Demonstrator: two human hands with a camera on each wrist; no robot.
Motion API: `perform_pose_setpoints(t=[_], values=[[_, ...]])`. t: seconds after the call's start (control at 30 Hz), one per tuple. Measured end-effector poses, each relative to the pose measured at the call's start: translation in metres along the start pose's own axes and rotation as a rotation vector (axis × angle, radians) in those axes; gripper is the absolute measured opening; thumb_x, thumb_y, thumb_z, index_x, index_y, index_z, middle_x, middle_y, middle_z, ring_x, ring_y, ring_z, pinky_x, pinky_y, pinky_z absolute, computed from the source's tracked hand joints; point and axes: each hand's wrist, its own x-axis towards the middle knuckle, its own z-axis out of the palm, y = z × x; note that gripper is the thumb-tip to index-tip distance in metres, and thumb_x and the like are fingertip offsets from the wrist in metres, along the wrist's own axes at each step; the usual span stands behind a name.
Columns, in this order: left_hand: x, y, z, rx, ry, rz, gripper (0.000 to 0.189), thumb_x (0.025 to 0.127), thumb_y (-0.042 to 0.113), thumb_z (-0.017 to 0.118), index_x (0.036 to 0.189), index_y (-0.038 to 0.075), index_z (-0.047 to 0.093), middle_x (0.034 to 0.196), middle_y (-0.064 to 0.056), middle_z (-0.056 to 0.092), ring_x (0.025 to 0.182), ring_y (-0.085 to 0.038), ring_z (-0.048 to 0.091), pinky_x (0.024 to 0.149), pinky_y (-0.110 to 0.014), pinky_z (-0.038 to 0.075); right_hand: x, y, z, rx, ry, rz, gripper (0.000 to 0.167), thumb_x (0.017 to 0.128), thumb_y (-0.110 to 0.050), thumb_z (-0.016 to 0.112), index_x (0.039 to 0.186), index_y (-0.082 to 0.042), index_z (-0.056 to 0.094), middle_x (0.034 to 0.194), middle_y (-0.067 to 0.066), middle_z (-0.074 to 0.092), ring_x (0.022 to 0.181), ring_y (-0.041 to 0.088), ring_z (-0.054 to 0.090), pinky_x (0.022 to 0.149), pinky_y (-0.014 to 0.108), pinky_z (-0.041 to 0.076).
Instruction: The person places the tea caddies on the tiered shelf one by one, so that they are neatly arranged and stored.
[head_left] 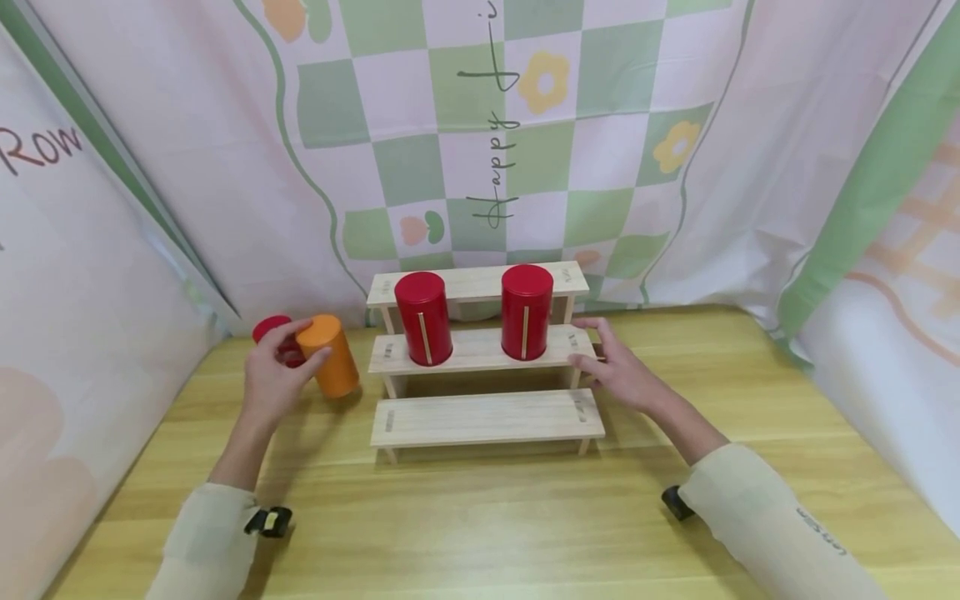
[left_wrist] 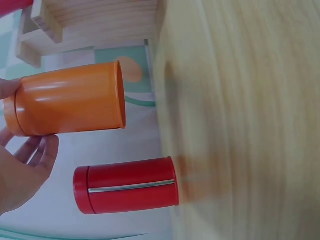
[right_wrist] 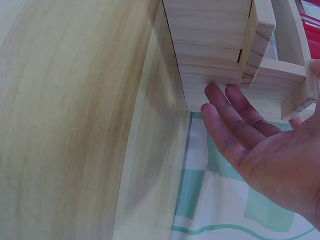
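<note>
My left hand (head_left: 273, 377) grips an orange canister (head_left: 332, 367) near its lid, between thumb and fingers. In the left wrist view the canister's base hangs clear of the wooden table. Partly hidden behind that hand, a red canister (left_wrist: 132, 185) stands on the table. Two more red canisters, one on the left (head_left: 424, 321) and one on the right (head_left: 527, 312), stand upright on the middle step of a three-step wooden stand (head_left: 487, 417). My right hand (head_left: 618, 377) holds the right end of this middle step between thumb and index finger; its other fingers extend loosely below the board.
The stand's top step (head_left: 472, 283) and bottom step (head_left: 483, 421) carry no canisters. A checkered cloth (head_left: 472, 167) hangs behind the wooden table (head_left: 450, 525), and white curtains (head_left: 82, 275) close off both sides.
</note>
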Motion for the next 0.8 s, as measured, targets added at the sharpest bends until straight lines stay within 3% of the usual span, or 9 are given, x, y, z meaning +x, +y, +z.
perform_pose_setpoints(t=[0.27, 0.5, 0.8], values=[[0.001, 0.006, -0.006, -0.01, 0.07, 0.072, 0.048, 0.09, 0.006, 0.081, 0.134, -0.005, 0.064, 0.12, -0.022, 0.065, 0.087, 0.001, 0.06, 0.075, -0.01, 0.052, -0.001, -0.001, 0.0, -0.008, 0.002, -0.008, 0.064, 0.106, -0.023, 0.055, 0.158, -0.007, 0.022, 0.145, 0.035, 0.044, 0.116, 0.043, 0.059, 0.078, 0.049, 0.058], [-0.001, 0.016, -0.011, -0.034, 0.062, 0.068, 0.05, 0.092, 0.009, 0.079, 0.137, -0.002, 0.063, 0.12, -0.023, 0.067, 0.087, -0.001, 0.061, 0.071, -0.011, 0.053, -0.001, 0.0, 0.0, 0.005, 0.007, -0.02, 0.063, 0.105, -0.021, 0.055, 0.157, -0.005, 0.022, 0.154, 0.033, 0.033, 0.114, 0.043, 0.058, 0.077, 0.05, 0.057], [-0.003, 0.026, -0.013, -0.094, 0.076, 0.097, 0.05, 0.09, 0.005, 0.08, 0.138, 0.0, 0.064, 0.125, -0.015, 0.065, 0.087, -0.003, 0.063, 0.073, -0.011, 0.053, 0.0, 0.0, 0.0, 0.001, 0.004, -0.021, 0.064, 0.105, -0.022, 0.055, 0.157, -0.006, 0.022, 0.145, 0.034, 0.042, 0.11, 0.04, 0.059, 0.077, 0.049, 0.058]])
